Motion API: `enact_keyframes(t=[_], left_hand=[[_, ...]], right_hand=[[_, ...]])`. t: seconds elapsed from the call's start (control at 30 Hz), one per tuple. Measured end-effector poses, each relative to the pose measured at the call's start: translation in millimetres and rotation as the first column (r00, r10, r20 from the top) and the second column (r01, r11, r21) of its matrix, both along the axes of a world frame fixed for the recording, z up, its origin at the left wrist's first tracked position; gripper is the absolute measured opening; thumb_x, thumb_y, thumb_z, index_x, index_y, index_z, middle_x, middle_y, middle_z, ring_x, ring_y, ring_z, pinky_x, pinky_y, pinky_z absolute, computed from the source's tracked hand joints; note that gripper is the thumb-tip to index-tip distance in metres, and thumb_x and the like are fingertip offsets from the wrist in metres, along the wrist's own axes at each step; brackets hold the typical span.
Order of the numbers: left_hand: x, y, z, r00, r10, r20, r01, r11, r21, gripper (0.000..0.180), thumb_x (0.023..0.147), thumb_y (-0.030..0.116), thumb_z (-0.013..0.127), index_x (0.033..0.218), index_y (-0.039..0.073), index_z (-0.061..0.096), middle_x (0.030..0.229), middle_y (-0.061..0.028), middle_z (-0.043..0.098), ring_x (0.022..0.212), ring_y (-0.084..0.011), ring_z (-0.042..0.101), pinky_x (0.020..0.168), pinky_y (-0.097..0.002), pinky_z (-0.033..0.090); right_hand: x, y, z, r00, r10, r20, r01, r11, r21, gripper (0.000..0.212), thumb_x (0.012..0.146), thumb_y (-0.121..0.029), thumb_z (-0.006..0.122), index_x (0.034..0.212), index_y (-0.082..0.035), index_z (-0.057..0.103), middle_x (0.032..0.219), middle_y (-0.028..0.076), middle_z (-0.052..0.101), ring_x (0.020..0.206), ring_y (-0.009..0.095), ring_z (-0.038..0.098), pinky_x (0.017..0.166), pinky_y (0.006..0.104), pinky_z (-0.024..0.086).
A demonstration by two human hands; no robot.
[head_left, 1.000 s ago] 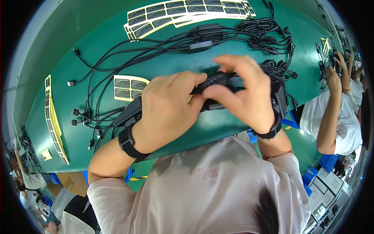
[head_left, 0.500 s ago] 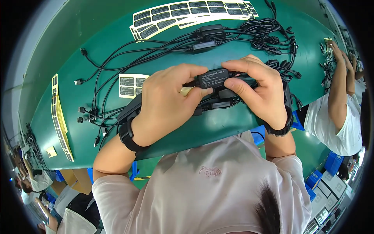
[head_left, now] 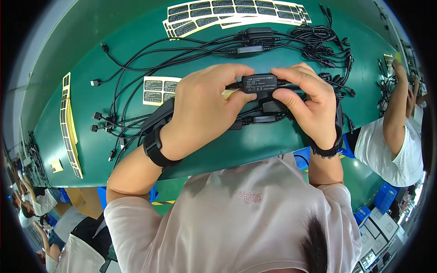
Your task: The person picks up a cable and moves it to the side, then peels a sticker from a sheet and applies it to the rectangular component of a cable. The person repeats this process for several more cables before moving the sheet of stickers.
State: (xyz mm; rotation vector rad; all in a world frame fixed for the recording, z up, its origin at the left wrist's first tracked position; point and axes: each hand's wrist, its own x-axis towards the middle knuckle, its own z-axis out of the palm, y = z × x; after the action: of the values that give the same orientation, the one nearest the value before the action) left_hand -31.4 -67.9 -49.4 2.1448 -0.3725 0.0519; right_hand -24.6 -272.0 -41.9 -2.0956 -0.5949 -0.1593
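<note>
A black charging cable's flat box (head_left: 260, 83), with a printed label facing up, is held level between my two hands above the table. My left hand (head_left: 200, 98) pinches its left end between thumb and forefinger. A pale yellow slip (head_left: 229, 93) shows at the left thumb, partly hidden by the fingers. My right hand (head_left: 312, 107) is closed on the right end, with thumb below and forefinger above. Beneath the hands lie more black cable boxes (head_left: 265, 119), partly covered. A small label sheet (head_left: 154, 86) lies beside my left hand.
Several black cables with boxes (head_left: 259, 36) stretch across the green table (head_left: 205, 157), their coils (head_left: 318, 43) at the far right. Label sheets (head_left: 223, 10) lie at the back, and a strip of labels (head_left: 67, 127) at the left. A co-worker (head_left: 393, 113) works at the right.
The cable box has turned from a slight tilt to level, still between both hands. The whole view has shifted a little. Both hands keep their grip.
</note>
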Motion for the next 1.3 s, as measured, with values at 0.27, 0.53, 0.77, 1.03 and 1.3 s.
enact_keyframes(t=[0.27,0.53,0.77,1.03,1.3], left_hand=[[1.1,-0.7,-1.1,1.0,0.004,-0.014,-0.004,1.0,-0.004,0.034,0.069,0.004,0.077,0.101,0.005,0.067,0.092,-0.0081,0.068,0.081,-0.0163,0.067,0.071,-0.0262,0.053],[2.7,-2.2,-10.5,0.993,0.019,0.118,-0.01,0.997,-0.073,0.024,0.069,0.008,0.071,0.092,0.006,0.066,0.081,-0.0103,0.066,0.07,-0.0276,0.062,0.062,-0.0364,0.049],[0.5,-0.6,-3.4,0.999,0.002,0.034,-0.002,1.0,0.008,0.032,0.069,0.005,0.076,0.1,0.004,0.066,0.09,-0.0086,0.068,0.08,-0.017,0.067,0.071,-0.0266,0.053],[0.1,-3.0,-8.2,0.986,0.024,0.164,-0.019,0.999,-0.036,0.024,0.068,0.009,0.073,0.091,0.007,0.066,0.079,-0.0097,0.065,0.071,-0.029,0.062,0.063,-0.0374,0.048],[1.8,-1.0,-1.8,0.987,-0.012,0.16,0.011,1.0,0.008,0.023,0.066,0.008,0.072,0.089,0.007,0.066,0.076,-0.01,0.065,0.07,-0.0302,0.062,0.063,-0.0387,0.048]], right_hand=[[0.6,0.8,-5.3,0.999,-0.012,0.049,0.012,1.0,0.009,0.031,0.069,-0.005,0.075,0.099,-0.002,0.067,0.079,0.009,0.065,0.071,0.022,0.058,0.066,0.0295,0.048],[1.4,0.6,-5.2,0.999,-0.007,0.05,0.007,1.0,0.001,0.032,0.069,-0.005,0.075,0.1,-0.002,0.067,0.079,0.009,0.064,0.072,0.022,0.057,0.065,0.0295,0.048],[0.1,-0.2,-4.3,0.997,-0.011,0.071,0.011,1.0,-0.01,0.032,0.069,-0.006,0.075,0.1,-0.002,0.067,0.08,0.009,0.065,0.071,0.022,0.057,0.065,0.0299,0.047],[-2.4,-1.0,2.0,0.997,-0.023,-0.075,0.021,0.999,-0.026,0.033,0.072,-0.003,0.073,0.104,0.001,0.065,0.091,0.011,0.065,0.083,0.02,0.058,0.077,0.0288,0.046],[5.8,19.5,17.1,0.97,0.03,0.239,-0.058,0.992,0.108,0.027,0.074,-0.002,0.07,0.1,0.0,0.064,0.101,0.013,0.064,0.1,0.027,0.059,0.084,0.0336,0.048]])
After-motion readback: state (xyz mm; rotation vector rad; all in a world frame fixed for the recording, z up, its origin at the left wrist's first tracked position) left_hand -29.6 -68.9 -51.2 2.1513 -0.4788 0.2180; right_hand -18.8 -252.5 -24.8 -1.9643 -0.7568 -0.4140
